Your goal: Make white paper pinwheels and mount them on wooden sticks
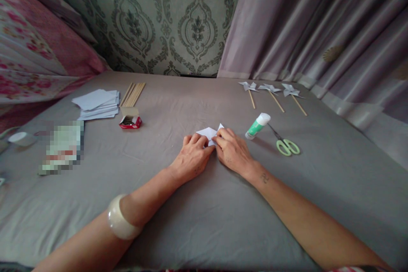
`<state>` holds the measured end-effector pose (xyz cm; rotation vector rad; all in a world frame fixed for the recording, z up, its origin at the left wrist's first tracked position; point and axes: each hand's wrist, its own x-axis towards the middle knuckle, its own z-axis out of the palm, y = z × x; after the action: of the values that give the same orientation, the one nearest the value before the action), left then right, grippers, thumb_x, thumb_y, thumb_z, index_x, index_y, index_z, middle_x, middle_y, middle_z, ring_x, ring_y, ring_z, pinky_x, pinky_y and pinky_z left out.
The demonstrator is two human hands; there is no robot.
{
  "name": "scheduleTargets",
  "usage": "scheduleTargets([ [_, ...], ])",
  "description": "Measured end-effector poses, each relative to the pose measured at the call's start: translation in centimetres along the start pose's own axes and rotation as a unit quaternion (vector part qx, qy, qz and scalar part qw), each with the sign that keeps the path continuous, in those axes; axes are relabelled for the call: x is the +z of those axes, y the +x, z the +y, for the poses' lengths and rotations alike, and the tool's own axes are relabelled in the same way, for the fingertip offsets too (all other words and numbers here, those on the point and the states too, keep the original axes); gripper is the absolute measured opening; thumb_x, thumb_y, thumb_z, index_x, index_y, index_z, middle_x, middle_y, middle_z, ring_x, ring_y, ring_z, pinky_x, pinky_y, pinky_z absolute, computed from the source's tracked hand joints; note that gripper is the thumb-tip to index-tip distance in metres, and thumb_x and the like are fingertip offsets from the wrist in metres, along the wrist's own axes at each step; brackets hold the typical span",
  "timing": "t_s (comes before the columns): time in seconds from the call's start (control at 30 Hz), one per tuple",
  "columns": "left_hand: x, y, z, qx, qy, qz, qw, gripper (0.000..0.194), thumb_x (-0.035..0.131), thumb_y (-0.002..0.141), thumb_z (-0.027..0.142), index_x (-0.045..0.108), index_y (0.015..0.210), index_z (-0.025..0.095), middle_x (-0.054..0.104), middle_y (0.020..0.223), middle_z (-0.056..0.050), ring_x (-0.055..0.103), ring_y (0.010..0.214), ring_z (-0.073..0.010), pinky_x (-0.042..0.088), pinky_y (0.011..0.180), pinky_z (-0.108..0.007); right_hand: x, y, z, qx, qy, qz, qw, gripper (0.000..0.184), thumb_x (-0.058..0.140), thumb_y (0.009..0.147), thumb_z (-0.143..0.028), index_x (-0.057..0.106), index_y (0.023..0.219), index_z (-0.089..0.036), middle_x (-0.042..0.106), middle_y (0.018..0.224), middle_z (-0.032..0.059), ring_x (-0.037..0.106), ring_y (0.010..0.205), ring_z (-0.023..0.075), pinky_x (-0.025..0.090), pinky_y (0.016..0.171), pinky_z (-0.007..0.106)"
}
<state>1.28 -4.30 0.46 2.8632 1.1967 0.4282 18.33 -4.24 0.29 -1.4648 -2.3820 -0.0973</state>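
A small piece of white folded paper (208,133) lies on the grey cloth in the middle of the view, with one corner standing up. My left hand (195,154) is closed on its left and near side, fingers curled. From the right, my right hand (232,148) pinches the paper near the raised corner. The thumbs nearly meet at its near edge, and both hands hide part of the sheet. Just right of my right hand stands a green and white glue bottle (257,126), slightly tilted in view. Scissors (287,146) with light green handles lie beyond it.
Three paper pinwheels (290,90) on sticks lie at the back right. Back left are a stack of white paper (98,104), several wooden sticks (135,94) and an open red box (130,122) of small dark pieces. A blurred packet (63,146) lies far left on the grey cloth (153,229).
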Motion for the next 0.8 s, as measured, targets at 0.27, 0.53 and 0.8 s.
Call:
scheduleTargets([
  [0.27,0.1,0.0,-0.7,0.005,-0.026,0.054,0.998,0.025,0.046,0.092,0.026,0.071,0.096,0.024,0.064,0.095,-0.007,0.050,0.094,-0.0224,0.033,0.083,-0.039,0.7,0.0,0.4,-0.015,0.046,0.029,0.998,0.027,0.044,0.086,-0.008,0.069,0.093,-0.015,0.063,0.092,0.0104,0.055,0.092,0.0226,0.046,0.079,0.034],
  [0.53,-0.4,0.2,-2.0,-0.158,-0.124,0.124,0.972,0.025,0.050,0.088,0.031,0.073,0.090,0.022,0.069,0.092,-0.006,0.055,0.091,-0.0213,0.035,0.081,-0.037,1.8,-0.3,1.7,0.063,0.176,0.196,0.963,0.030,0.046,0.080,-0.008,0.071,0.095,-0.017,0.063,0.086,0.0071,0.059,0.085,0.0192,0.048,0.081,0.030],
  [0.8,-0.8,0.4,-4.1,-0.351,-0.272,0.160,0.881,0.035,0.049,0.079,0.036,0.074,0.091,0.014,0.070,0.078,-0.005,0.058,0.069,-0.0174,0.041,0.067,-0.028,1.6,-0.5,1.2,0.025,0.104,0.162,0.981,0.028,0.050,0.078,-0.009,0.073,0.092,-0.017,0.062,0.085,0.0081,0.055,0.085,0.0214,0.046,0.080,0.033],
])
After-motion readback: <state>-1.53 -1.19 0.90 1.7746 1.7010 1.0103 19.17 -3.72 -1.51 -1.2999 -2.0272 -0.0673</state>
